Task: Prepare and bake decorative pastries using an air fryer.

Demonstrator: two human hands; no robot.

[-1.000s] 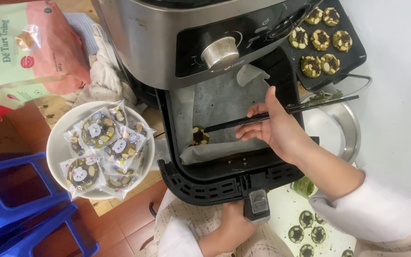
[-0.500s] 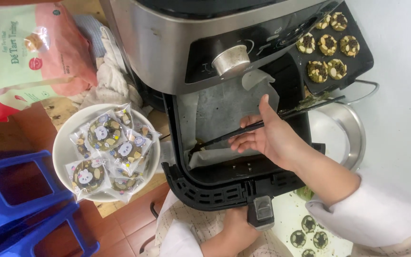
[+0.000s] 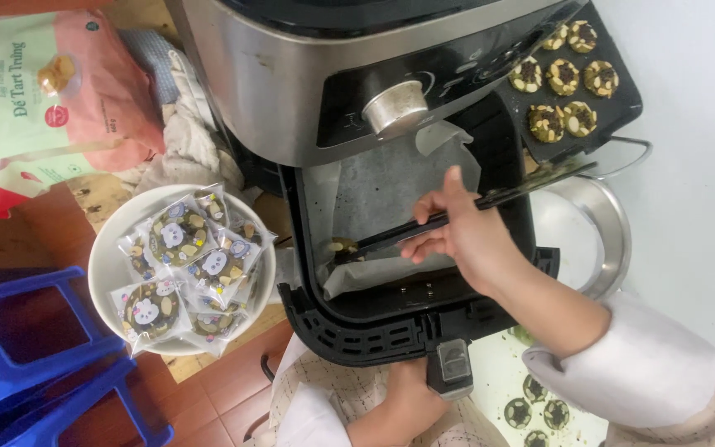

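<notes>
Right now your right hand (image 3: 465,240) pinches a pair of black chopsticks (image 3: 424,223), fingers closed around the shafts near their middle. The tips reach down to the left inside the air fryer basket (image 3: 349,327), where they meet a small cookie (image 3: 343,246) on the parchment paper (image 3: 391,178) lining the basket floor. Whether the tips actually clamp the cookie or only touch it is hard to tell from this angle.

Your left hand (image 3: 411,397) sits low in view, wrapped around the basket handle (image 3: 448,368); the fingers themselves are mostly hidden behind the handle.

The basket is pulled out from the steel air fryer body (image 3: 291,74), below its round knob (image 3: 395,108).

Around you:
- White plate (image 3: 105,257) to the left, heaped with cookies in clear printed wrappers (image 3: 179,261).
- Black baking tray (image 3: 614,108) at upper right carrying several round cookies with nut topping.
- Round metal pan (image 3: 597,240) just beside the basket on the right.
- Pink and green bag (image 3: 51,99) at upper left, rumpled cloth (image 3: 179,141) next to it.
- Blue plastic stool (image 3: 35,356) at lower left.
</notes>
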